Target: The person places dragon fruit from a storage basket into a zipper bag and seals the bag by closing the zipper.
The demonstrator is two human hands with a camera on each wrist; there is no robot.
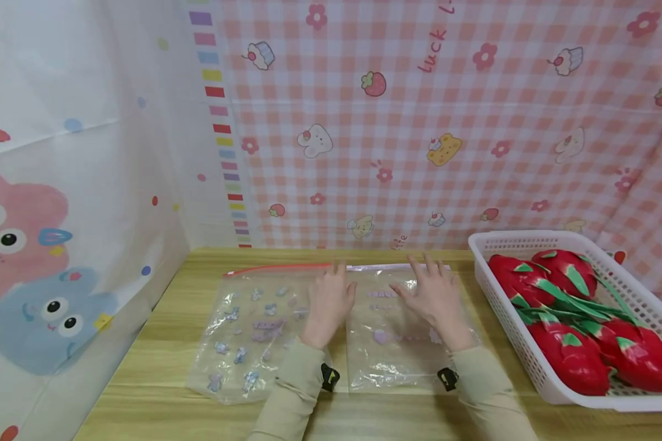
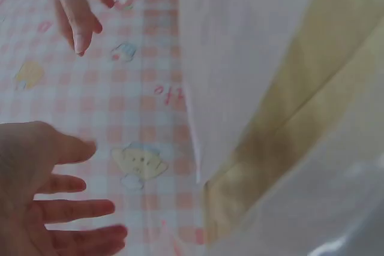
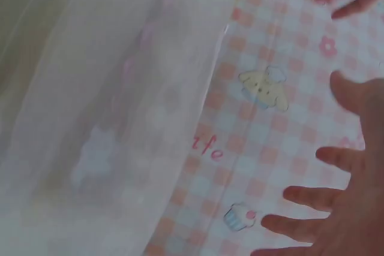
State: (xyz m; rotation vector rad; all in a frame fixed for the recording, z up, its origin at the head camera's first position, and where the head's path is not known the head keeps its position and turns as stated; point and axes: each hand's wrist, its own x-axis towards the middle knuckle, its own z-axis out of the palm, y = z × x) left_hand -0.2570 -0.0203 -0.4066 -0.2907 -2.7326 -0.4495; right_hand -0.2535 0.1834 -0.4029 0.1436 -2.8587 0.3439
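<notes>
Two clear zip bags lie side by side on the wooden table. The left bag (image 1: pixel 254 361) has an orange-red zip strip along its far edge and small blue and purple prints. The right bag (image 1: pixel 386 361) has a pale strip and lilac prints. My left hand (image 1: pixel 330 303) is over the left bag's right side, fingers stretched toward the far edge. Over the right bag, my right hand (image 1: pixel 434 300) has its fingers spread. Both wrist views show straight, separated fingers with nothing between them, the left hand (image 2: pixel 54 190) and the right hand (image 3: pixel 336 190) alike.
At the right stands a white perforated basket (image 1: pixel 507 343) holding several red, dragon-fruit-like things (image 1: pixel 570 358) with green leaves. A pink checked cloth (image 1: pixel 408 122) hangs behind the table (image 1: pixel 143 380), and a white printed cloth (image 1: pixel 116 184) hangs at the left.
</notes>
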